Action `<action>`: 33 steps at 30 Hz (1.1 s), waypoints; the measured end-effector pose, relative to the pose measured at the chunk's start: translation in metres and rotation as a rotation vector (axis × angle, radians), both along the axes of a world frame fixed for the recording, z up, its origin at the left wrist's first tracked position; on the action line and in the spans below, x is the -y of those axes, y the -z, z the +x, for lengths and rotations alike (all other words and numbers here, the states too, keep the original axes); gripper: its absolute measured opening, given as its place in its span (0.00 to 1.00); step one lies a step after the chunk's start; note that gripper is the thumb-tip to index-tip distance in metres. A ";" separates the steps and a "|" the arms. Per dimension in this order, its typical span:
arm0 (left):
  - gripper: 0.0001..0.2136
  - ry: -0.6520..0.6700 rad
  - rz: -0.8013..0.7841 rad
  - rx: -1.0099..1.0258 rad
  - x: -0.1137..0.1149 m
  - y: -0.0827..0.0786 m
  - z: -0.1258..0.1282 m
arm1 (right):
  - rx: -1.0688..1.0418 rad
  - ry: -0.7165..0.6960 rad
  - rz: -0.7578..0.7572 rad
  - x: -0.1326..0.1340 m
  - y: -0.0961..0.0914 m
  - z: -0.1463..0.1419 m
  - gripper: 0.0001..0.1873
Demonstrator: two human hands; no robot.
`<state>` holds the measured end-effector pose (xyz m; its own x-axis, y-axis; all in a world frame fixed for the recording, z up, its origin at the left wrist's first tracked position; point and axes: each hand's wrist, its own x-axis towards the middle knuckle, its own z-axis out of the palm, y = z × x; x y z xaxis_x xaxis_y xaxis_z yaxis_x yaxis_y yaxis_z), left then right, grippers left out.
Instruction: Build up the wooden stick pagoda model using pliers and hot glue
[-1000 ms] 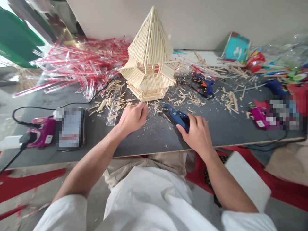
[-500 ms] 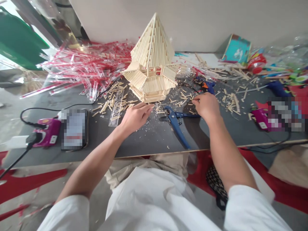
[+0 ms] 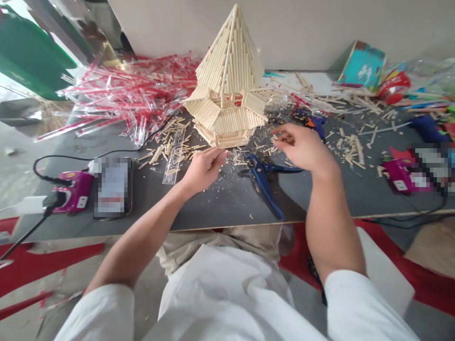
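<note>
A pagoda-like model of thin wooden sticks (image 3: 231, 118) with a pointed roof stands at the back middle of the dark table. In front of its base is my left hand (image 3: 205, 169), its fingers curled and pinched together; whatever may be between the fingertips is too small to make out. To the right of the model my right hand (image 3: 305, 147) hovers low over short stick offcuts (image 3: 268, 148), fingers bent and apart, with nothing clearly in them. A blue-handled cutter (image 3: 266, 189) lies between my hands, untouched. Next to my left hand lies a clear plastic ruler (image 3: 171, 166).
Red-and-clear plastic wrappers (image 3: 131, 94) are heaped at back left. A phone (image 3: 113, 187) and a purple power strip (image 3: 76, 189) with cables occupy the left side. A blue glue gun (image 3: 316, 124) lies behind my right hand. More offcuts (image 3: 351, 149) and another purple strip (image 3: 401, 175) are rightward.
My right hand has moved up and inward toward the model, its fingers spreading from a pinch. My left hand's fingers have curled more. The view has shifted slightly.
</note>
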<state>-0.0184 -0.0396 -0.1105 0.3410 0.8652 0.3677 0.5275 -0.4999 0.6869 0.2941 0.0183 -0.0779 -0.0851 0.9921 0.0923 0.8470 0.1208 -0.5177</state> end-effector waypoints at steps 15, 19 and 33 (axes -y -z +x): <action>0.17 -0.009 0.016 -0.074 0.000 0.001 0.003 | -0.844 -0.461 -0.212 0.028 0.032 -0.096 0.18; 0.17 0.004 0.037 -0.085 -0.002 0.006 0.002 | -0.918 -0.437 -0.145 0.028 0.038 -0.099 0.17; 0.14 0.094 0.076 -0.162 -0.005 0.013 -0.003 | -0.662 -0.549 -0.005 0.032 0.037 -0.092 0.13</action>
